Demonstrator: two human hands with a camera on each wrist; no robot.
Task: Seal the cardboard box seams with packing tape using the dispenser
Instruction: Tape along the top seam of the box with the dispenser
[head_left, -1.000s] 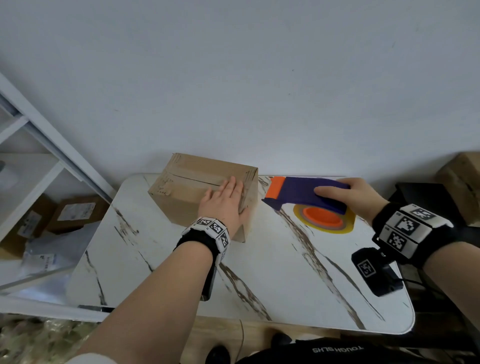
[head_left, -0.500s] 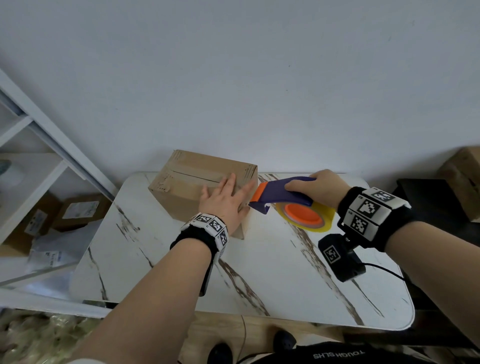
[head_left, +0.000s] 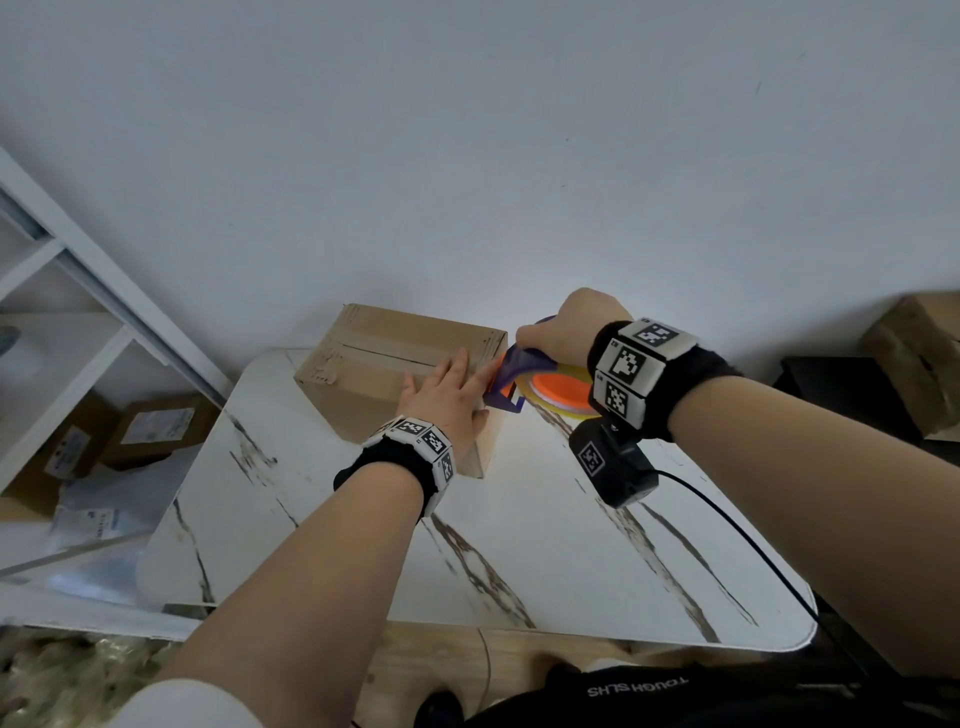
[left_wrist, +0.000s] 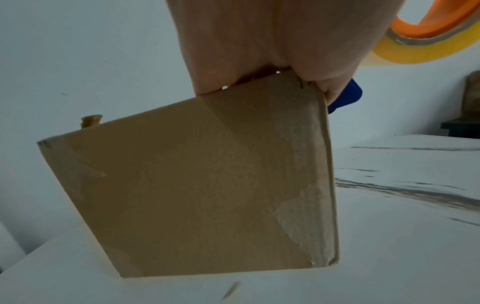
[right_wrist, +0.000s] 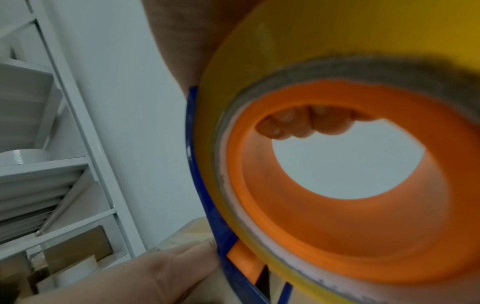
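Note:
A brown cardboard box (head_left: 379, 374) stands near the back of the white marble table (head_left: 545, 545), with old tape along its top seam. My left hand (head_left: 447, 395) lies flat with straight fingers on the box's top right part. In the left wrist view the box's near side (left_wrist: 202, 185) fills the frame under the palm. My right hand (head_left: 566, 327) grips the blue tape dispenser (head_left: 511, 376) by its handle, its nose at the box's right end, close to my left fingers. The yellowish tape roll on an orange hub (right_wrist: 337, 185) fills the right wrist view, with my fingertips (right_wrist: 298, 125) curled through it.
White shelving (head_left: 62, 312) stands at the left, holding labelled cardboard boxes (head_left: 156, 431). Another brown box (head_left: 919, 353) sits on a dark stand at the far right. A black cable (head_left: 737, 540) runs from my right wrist camera across the table's right side.
My right hand has carried the dispenser leftward and turned it, bringing its nose from the table's middle up to the box's right end. My left hand has stayed on the box.

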